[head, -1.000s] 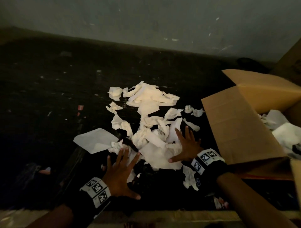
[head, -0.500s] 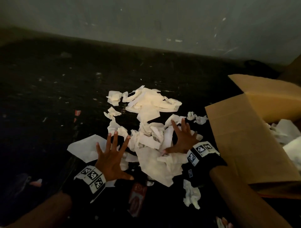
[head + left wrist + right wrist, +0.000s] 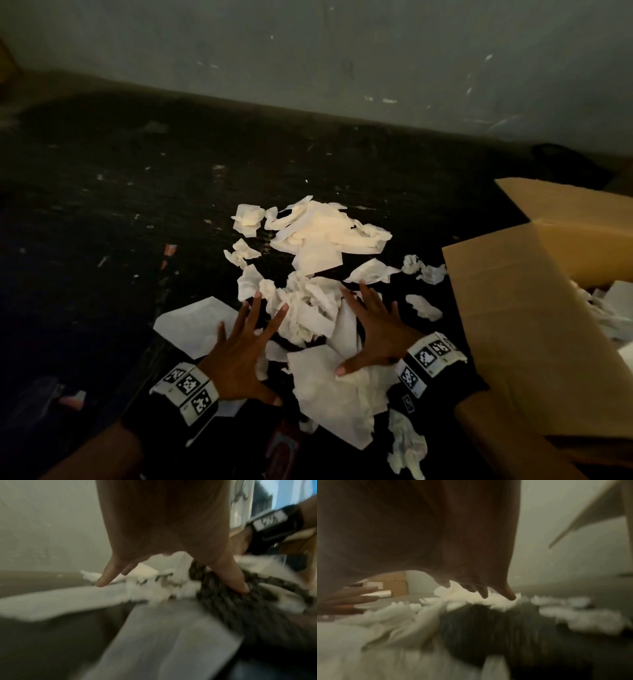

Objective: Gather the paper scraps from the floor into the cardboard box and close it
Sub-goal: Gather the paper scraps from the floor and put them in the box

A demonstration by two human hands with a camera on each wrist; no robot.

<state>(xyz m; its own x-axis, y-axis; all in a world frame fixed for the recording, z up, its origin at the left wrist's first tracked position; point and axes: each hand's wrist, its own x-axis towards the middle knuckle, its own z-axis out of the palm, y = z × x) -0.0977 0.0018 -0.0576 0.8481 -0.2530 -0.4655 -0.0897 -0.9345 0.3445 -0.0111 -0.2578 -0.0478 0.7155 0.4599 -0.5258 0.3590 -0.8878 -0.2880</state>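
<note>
White paper scraps (image 3: 318,236) lie heaped on the dark floor (image 3: 102,212) in the head view. My left hand (image 3: 239,346) lies flat with spread fingers on a flat white sheet (image 3: 191,322) at the heap's left edge. My right hand (image 3: 373,329) lies flat with spread fingers on crumpled scraps (image 3: 308,308) and a large sheet (image 3: 329,394). The cardboard box (image 3: 513,325) stands at the right with its flaps open and paper inside. In the left wrist view my left hand (image 3: 171,574) touches blurred scraps (image 3: 150,591); in the right wrist view my right hand (image 3: 479,589) touches scraps (image 3: 471,600).
A grey wall (image 3: 308,51) runs along the back of the floor. Loose scraps (image 3: 424,270) lie between the heap and the box, one more (image 3: 407,448) near my right wrist. A small red-and-white bit (image 3: 169,249) lies to the left. A reddish wrapper (image 3: 284,445) lies below the heap.
Both hands have slid forward over the floor, flat and spread, pushing the near scraps together into a tighter bunch between them. The box has not moved.
</note>
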